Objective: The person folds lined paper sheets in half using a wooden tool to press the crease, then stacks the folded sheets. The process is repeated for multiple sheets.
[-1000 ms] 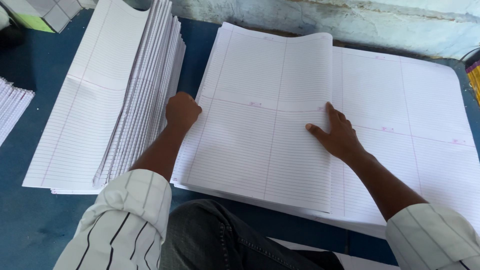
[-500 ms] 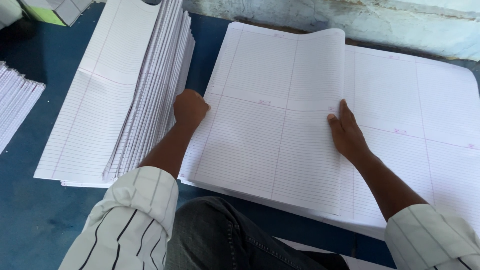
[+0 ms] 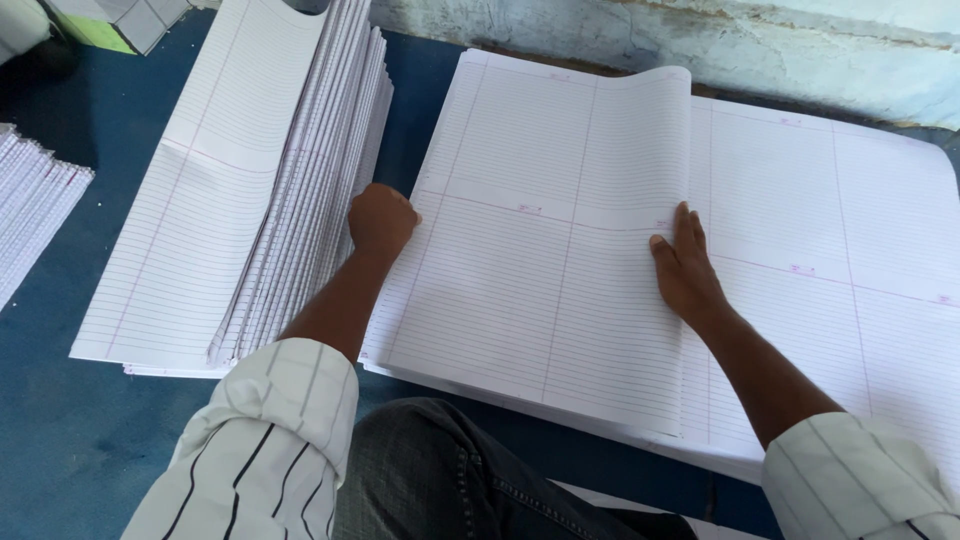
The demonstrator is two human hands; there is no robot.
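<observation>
Head view is showing a person in a white striped shirt leaning over a blue bench (image 3: 60, 440). Their left hand (image 3: 381, 221) is curling into a loose fist, fingers together, and is pressing on the left edge of a large folded sheet of white ruled paper (image 3: 540, 260). That sheet is lying on top of a wide flat stack of white ruled sheets (image 3: 830, 230) in the middle and right of the bench, its folded edge rising in a soft curve near the centre. The right hand (image 3: 686, 268) is lying flat on that folded edge, fingers straight and close together, gripping nothing. Just left of the left hand, a tall pile of folded ruled sheets (image 3: 250, 190) is resting on the bench, its edges fanning out toward the hand. Another small bundle of ruled paper (image 3: 35, 210) is lying at the far left
</observation>
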